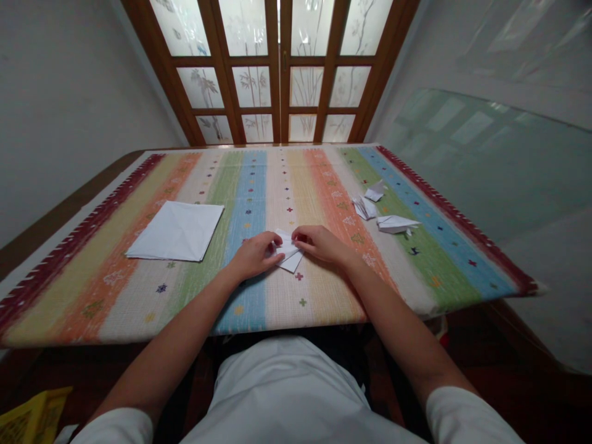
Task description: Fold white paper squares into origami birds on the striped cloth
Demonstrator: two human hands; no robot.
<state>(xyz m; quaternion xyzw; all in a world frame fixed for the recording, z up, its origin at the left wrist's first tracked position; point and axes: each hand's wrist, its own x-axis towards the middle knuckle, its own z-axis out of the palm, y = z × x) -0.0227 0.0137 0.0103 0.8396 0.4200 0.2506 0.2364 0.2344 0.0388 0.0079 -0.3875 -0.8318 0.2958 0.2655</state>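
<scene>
A small piece of folded white paper [290,251] lies on the striped cloth between my hands. My left hand [253,256] presses on its left side, and my right hand [320,243] holds its upper right edge with the fingertips. Part of the paper is hidden under my fingers. To the left lies a stack of white paper squares [176,230], out of reach of neither hand's fingers but apart from them. Several folded paper shapes, including a bird-like one [396,224] and a crumpled-looking one [364,208], sit to the right.
A multicoloured striped cloth [277,185] covers the table, whose far end stands against a wooden-framed frosted glass door [277,74]. A large glass pane [490,160] stands at the right. A yellow crate [32,419] sits on the floor at the lower left.
</scene>
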